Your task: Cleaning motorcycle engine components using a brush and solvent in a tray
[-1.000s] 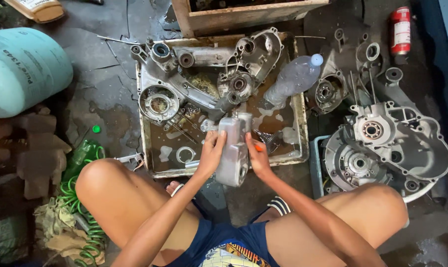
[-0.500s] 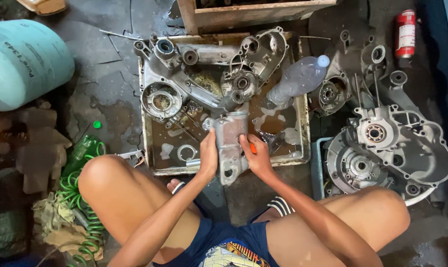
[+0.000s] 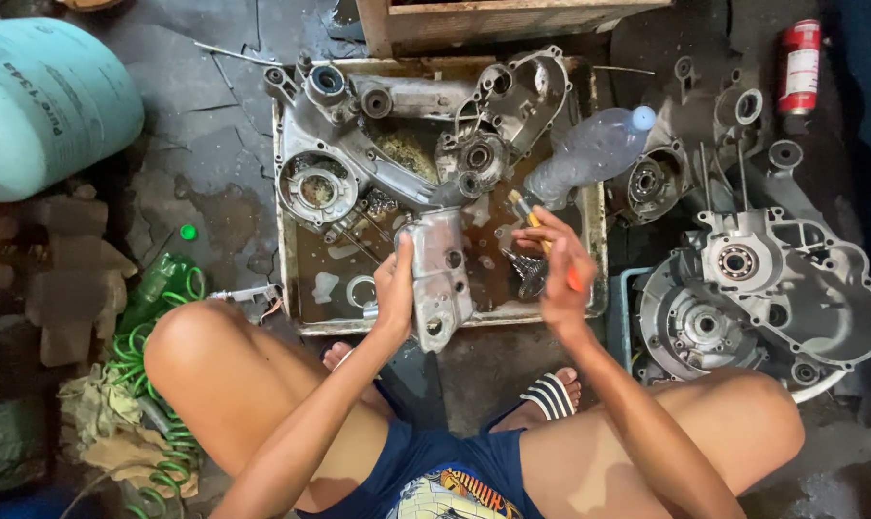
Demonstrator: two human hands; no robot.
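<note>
My left hand [image 3: 394,288] grips a grey metal engine cover [image 3: 439,279] and holds it tilted over the front edge of a shallow metal tray [image 3: 286,250] of dirty liquid. My right hand [image 3: 560,272] is closed on a small brush with an orange handle [image 3: 541,240], its bristle end pointing up and left, just right of the cover and apart from it. A small gear [image 3: 530,272] lies in the tray under that hand. A large engine crankcase [image 3: 397,125] rests across the tray's far half.
A clear plastic bottle [image 3: 589,154] leans on the tray's right rim. More crankcase halves [image 3: 772,288] lie right of it, with a red spray can [image 3: 799,69] beyond. A pale green gas cylinder [image 3: 41,106] and a coiled green hose [image 3: 152,375] are at left. A wooden crate [image 3: 493,21] sits behind.
My right hand has lifted off the engine cover and moved right with the brush. The cover now rests in my left hand alone, slightly lower and more tilted.
</note>
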